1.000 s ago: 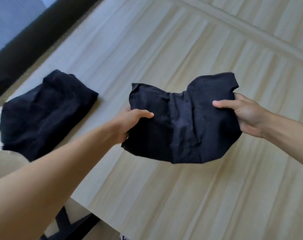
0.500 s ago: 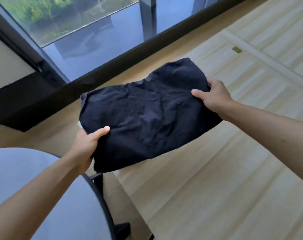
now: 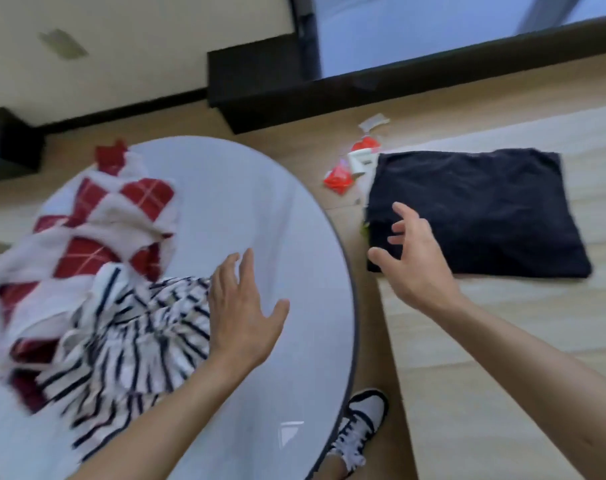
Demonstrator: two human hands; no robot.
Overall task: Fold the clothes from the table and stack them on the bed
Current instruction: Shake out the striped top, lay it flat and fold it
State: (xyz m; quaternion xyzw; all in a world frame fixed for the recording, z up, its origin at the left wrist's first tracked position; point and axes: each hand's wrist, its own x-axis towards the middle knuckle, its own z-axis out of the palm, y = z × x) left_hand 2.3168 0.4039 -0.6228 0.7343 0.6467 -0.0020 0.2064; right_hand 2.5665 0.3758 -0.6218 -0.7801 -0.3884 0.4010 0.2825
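Head view, one frame, motion-blurred on the left side. Noted left forearm entering from the bottom edge and running up over the round white table [image 3: 260,188]; right forearm entering from the right edge, angled up and leftward.

Found left hand [image 3: 240,313] flat, palm down, fingers straight and close together, thumb splayed out to the right; held nothing. Saw its little-finger edge overlapping the rim of the striped garment [image 3: 131,341]; could not tell contact from hovering.

Found right hand [image 3: 415,258] with fingers spread and lightly bent, palm down, nothing gripped. Placed it over the near left corner of the folded black garment [image 3: 485,209]; could not tell whether fingertips touched the cloth.

Logged black garment lying flat on the pale wood-grain surface [image 3: 554,299], extending beyond right hand's fingers and to their right. Logged striped garment crumpled on the table just left of left hand, with red-and-white checked garment [image 3: 97,237] heaped beyond it, touching it.

Recorded red packets [image 3: 339,176] on the floor beyond right hand's fingertips, just beside the black garment's far left corner. Recorded black-and-white shoe [image 3: 362,424] below and between both forearms, beside the table rim. Noted dark window frame [image 3: 467,67] and cream wall [image 3: 138,46] far beyond both hands.
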